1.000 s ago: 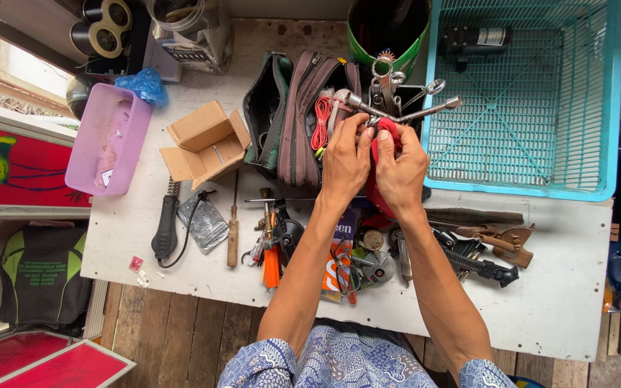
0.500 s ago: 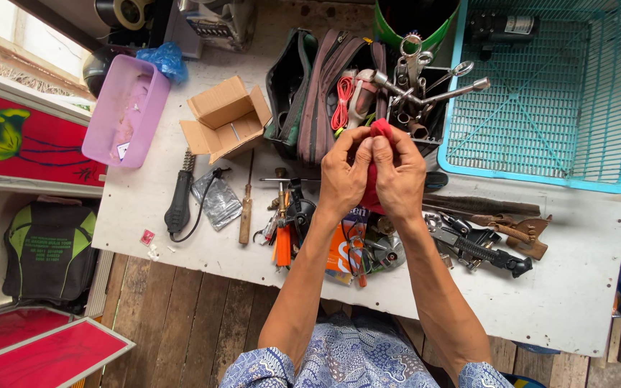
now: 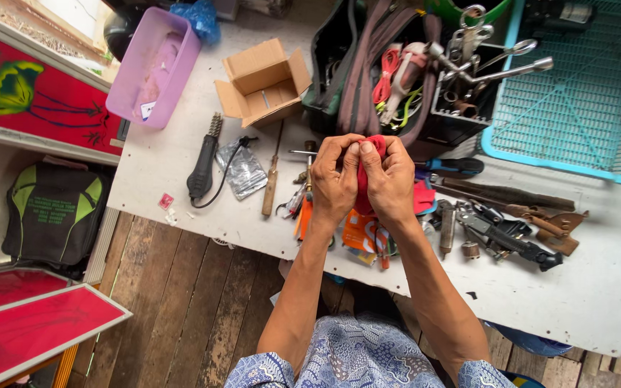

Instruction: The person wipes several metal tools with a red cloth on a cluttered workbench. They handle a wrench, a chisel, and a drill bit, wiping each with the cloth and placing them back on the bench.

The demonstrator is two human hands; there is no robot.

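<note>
Red cloth (image 3: 365, 188), pinched between both hands' fingers (image 3: 357, 154)

A short-sleeved garment (image 3: 357, 359) of blue and white batik-like floral print is worn, its sleeves ending above the elbows; both forearms are left bare, and no rings, watch or gloves are seen

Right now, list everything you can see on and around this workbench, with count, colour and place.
red cloth: one, red, pinched between both hands
table: one, white, centre
cardboard box: one, brown, open, table's far left
tub: one, lilac, left edge
tool bag: one, dark, far middle
basket: one, turquoise, far right
wire brush: one, black handle, left
loose hand tools: several, dark, right of the hands
backpack: one, black and green, floor left
left hand: one
right hand: one
</note>
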